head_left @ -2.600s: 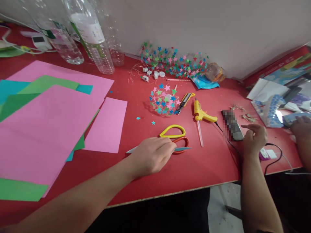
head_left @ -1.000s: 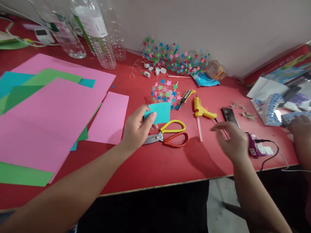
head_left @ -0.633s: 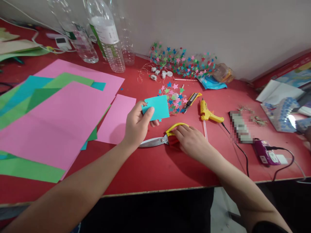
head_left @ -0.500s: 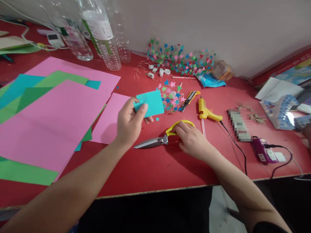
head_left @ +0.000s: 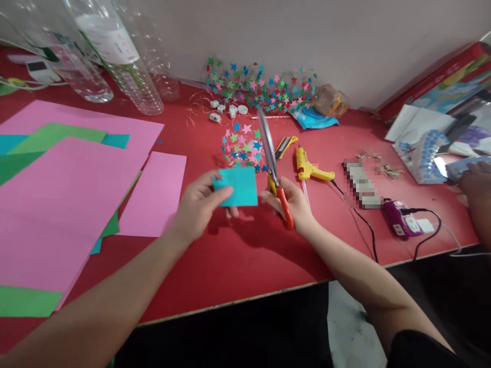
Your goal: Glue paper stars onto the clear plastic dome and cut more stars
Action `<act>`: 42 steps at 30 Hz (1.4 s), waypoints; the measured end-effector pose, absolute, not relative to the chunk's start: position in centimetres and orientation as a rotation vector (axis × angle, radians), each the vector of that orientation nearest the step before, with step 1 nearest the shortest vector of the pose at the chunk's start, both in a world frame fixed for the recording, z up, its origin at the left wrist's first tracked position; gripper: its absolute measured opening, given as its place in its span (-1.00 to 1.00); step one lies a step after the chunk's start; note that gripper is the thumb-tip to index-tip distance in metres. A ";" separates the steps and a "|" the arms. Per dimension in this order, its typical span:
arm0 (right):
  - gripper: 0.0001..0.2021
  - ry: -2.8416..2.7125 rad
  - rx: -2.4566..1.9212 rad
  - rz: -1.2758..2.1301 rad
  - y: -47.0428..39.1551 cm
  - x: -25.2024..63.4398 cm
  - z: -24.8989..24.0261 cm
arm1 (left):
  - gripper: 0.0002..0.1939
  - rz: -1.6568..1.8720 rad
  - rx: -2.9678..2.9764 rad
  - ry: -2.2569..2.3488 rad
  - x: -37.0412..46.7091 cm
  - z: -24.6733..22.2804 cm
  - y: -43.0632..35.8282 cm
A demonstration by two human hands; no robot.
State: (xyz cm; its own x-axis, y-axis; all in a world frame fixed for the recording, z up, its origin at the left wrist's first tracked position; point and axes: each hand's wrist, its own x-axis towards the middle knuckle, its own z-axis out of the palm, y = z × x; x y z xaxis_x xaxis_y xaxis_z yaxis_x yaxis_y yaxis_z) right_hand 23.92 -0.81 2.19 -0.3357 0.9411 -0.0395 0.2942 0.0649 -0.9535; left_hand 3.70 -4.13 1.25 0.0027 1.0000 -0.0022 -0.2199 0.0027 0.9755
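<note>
My left hand (head_left: 203,203) pinches a small turquoise paper piece (head_left: 241,186) by its left end, thumb on top and fingers beneath. Just right of the paper, my right hand (head_left: 293,202) grips the scissors (head_left: 273,161), whose handles are red and yellow. Their blades look closed and point up toward the wall, apart from the paper. Behind the paper lies a round clear piece covered with colored paper stars (head_left: 241,140). A yellow box cutter (head_left: 286,146) and a yellow glue gun (head_left: 312,168) rest beyond my right hand.
Pink and green sheets (head_left: 57,204) are piled at the left, beside a smaller pink sheet (head_left: 155,194). Plastic bottles (head_left: 130,82) stand behind. A star-covered clear bottle (head_left: 264,89) lies by the wall. At right are a purple power adapter (head_left: 402,220), its cords and another person's hand (head_left: 477,181).
My right hand has lifted the scissors off the table and turned their blades from pointing left to pointing up. My left hand still holds the turquoise paper. The view has shifted right.
</note>
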 end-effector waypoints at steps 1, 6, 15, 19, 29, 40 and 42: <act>-0.68 -1.621 -1.204 1.376 -0.9 23.8 2.2 | -0.83 1.208 1.088 1.011 4.2 1.4 -4.6; -0.74 -1.486 -1.141 1.479 -1.2 23.4 2.5 | -0.89 1.141 1.143 1.027 4.7 2.1 -5.1; -0.77 -1.466 -1.125 1.587 -1.2 23.5 2.3 | -0.89 0.994 1.173 1.026 4.4 2.0 -5.1; -0.75 -1.458 -1.154 1.583 -1.2 23.7 2.3 | -0.84 0.932 1.164 0.991 4.4 1.9 -5.2; -0.73 -1.390 -1.008 1.636 -1.5 23.6 2.1 | -0.78 0.913 1.080 0.935 4.7 1.4 -5.2; -0.73 -1.429 -1.029 1.650 -1.6 24.0 1.4 | -0.72 0.923 1.026 0.951 5.1 2.1 -5.2; -0.72 -1.446 -1.034 1.661 -1.7 24.0 1.7 | -0.73 0.929 1.055 0.975 5.1 2.5 -5.3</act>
